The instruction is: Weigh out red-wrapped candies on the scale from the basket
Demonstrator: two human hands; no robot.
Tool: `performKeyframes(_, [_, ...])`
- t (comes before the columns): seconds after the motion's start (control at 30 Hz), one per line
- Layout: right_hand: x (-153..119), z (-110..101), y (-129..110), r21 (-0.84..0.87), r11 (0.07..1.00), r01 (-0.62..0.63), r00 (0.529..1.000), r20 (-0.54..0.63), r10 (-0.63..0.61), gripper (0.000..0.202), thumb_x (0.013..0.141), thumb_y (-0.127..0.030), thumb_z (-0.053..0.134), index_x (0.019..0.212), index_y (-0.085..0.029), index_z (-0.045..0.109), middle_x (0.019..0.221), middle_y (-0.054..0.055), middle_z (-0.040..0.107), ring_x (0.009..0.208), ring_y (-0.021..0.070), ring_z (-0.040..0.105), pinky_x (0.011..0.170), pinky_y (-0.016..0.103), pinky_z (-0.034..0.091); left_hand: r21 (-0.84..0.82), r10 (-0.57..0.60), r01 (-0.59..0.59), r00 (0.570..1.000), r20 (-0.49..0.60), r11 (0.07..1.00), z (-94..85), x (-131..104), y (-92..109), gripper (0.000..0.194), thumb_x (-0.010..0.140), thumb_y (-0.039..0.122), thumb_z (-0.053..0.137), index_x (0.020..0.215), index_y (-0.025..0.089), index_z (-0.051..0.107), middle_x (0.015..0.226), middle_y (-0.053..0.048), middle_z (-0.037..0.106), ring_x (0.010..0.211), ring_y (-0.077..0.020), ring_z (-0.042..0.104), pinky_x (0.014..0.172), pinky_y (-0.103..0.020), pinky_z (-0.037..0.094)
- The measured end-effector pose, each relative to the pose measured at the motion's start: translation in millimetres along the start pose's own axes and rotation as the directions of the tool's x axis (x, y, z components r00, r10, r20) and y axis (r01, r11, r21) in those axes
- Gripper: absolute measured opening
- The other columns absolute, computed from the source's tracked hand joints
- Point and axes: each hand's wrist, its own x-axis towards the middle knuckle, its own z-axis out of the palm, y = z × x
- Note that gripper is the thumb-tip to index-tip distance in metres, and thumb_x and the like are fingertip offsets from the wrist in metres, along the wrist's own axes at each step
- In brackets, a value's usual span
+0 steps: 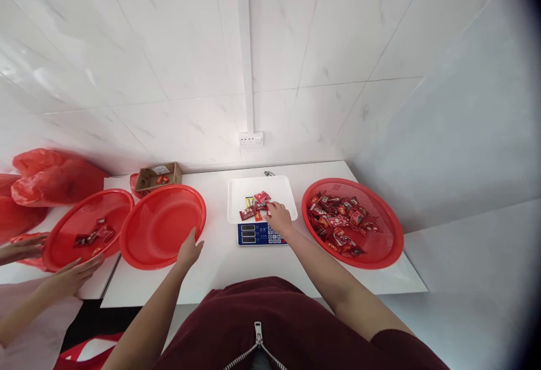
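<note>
- A white desk stands against a wall of pale, grey-veined tiles, where white trunking runs down to a power socket; a smooth grey wall rises at the right.
- At the center of the desk, a handful of wrapped sweets, mostly red with one yellow, lies on the white tray of a digital scale, its blue panel facing the wearer.
- The right hand reaches over the tray's near right part, fingers curled at the right side of the small pile and touching a red wrapper; whether the fingers have closed on it cannot be told.
- The left hand, well apart from the sweets on the scale, is loosely open, thumb spread, its fingers over the near right rim of the middle red basket.
- To the right of the scale, a large red basket carries a heap of red-wrapped sweets, beyond the right hand.
- Behind the middle basket, a cardboard box contains a few red packets.
- At far left, a co-worker's hands flank another red basket with scattered dark and red packets, near bulging red plastic bags.
</note>
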Motion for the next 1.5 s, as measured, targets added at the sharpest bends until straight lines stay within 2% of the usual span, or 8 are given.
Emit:
performKeyframes(0.37, [-4,4,24,0.081,0.992,-0.093,0.994,-0.052,0.098,0.04,0.085,-0.022,0.054,0.125,-0.023,0.055,0.131,0.009,0.049,0.113,0.0261,0.049,0.092,0.037,0.038,-0.154,0.29,-0.279,0.956,0.053,0.948,32.8,-40,22,0.049,0.084,0.025,0.052,0.132,0.019,0.047,0.133,-0.008,0.055,0.124,-0.0215,0.05,0.104,-0.036,0.039])
performKeyframes(0.6, [7,11,30,0.278,0.937,-0.212,0.97,-0.059,0.237,0.06,0.077,-0.007,0.053,0.135,-0.021,0.046,0.137,0.011,0.039,0.112,0.022,0.053,0.087,0.028,0.043,-0.047,0.5,-0.498,0.862,0.083,0.866,18.5,-2,125,0.05,0.088,0.03,0.047,0.136,0.021,0.04,0.142,-0.009,0.043,0.132,-0.0204,0.038,0.107,-0.032,0.033])
performKeyframes(0.7, [8,12,33,0.346,0.903,-0.254,0.954,-0.064,0.293,0.062,0.075,-0.005,0.053,0.135,-0.02,0.045,0.131,0.012,0.044,0.108,0.0207,0.056,0.086,0.027,0.044,0.009,0.442,-0.448,0.885,0.147,0.894,24.0,24,165,0.054,0.084,0.024,0.05,0.137,0.019,0.037,0.133,-0.013,0.051,0.124,-0.0225,0.046,0.1,-0.032,0.038])
performKeyframes(0.83, [2,7,48,0.466,0.838,-0.283,0.94,-0.038,0.339,0.055,0.072,-0.007,0.058,0.126,-0.018,0.053,0.116,0.01,0.057,0.105,0.0206,0.058,0.089,0.028,0.044,0.109,0.298,-0.322,0.936,0.188,0.941,30.4,47,180,0.041,0.084,0.026,0.051,0.123,0.014,0.046,0.116,-0.017,0.059,0.114,-0.0276,0.052,0.091,-0.037,0.041])
performKeyframes(1.03, [-9,4,56,0.654,0.681,-0.329,0.912,0.032,0.41,0.048,0.075,-0.02,0.059,0.122,-0.013,0.052,0.115,0.012,0.061,0.098,0.0202,0.063,0.079,0.029,0.052,0.041,0.262,-0.272,0.95,0.167,0.961,27.0,53,170,0.021,0.079,0.028,0.06,0.094,0.014,0.058,0.112,-0.015,0.059,0.11,-0.0261,0.053,0.085,-0.03,0.042])
performKeyframes(1.27, [0,7,-23,0.766,0.615,-0.187,0.98,0.104,0.169,0.048,0.079,-0.028,0.06,0.126,-0.022,0.052,0.113,0.006,0.064,0.092,0.0168,0.065,0.071,0.026,0.055,-0.227,0.131,-0.128,0.991,0.0,0.965,-0.1,28,114,0.027,0.09,0.03,0.042,0.113,0.018,0.05,0.102,-0.006,0.066,0.088,-0.0173,0.062,0.071,-0.026,0.047])
performKeyframes(1.37, [7,3,-50,0.661,0.75,-0.001,0.996,0.07,-0.06,0.052,0.084,-0.029,0.056,0.135,-0.026,0.045,0.122,0.005,0.061,0.101,0.016,0.062,0.081,0.028,0.052,-0.269,-0.01,-0.008,0.998,-0.066,0.963,-15.6,14,62,0.049,0.089,0.034,0.044,0.132,0.013,0.036,0.122,-0.016,0.058,0.107,-0.0243,0.059,0.083,-0.033,0.048])
performKeyframes(1.5, [16,-6,-39,0.272,0.962,-0.021,0.999,0.036,0.012,0.046,0.082,-0.013,0.054,0.128,-0.021,0.053,0.129,0.009,0.055,0.121,0.0237,0.047,0.098,0.037,0.04,-0.291,-0.057,0.035,0.996,-0.067,0.956,-14.6,-8,10,0.068,0.086,0.042,0.047,0.141,0.008,0.025,0.145,-0.022,0.036,0.135,-0.0288,0.036,0.103,-0.039,0.038])
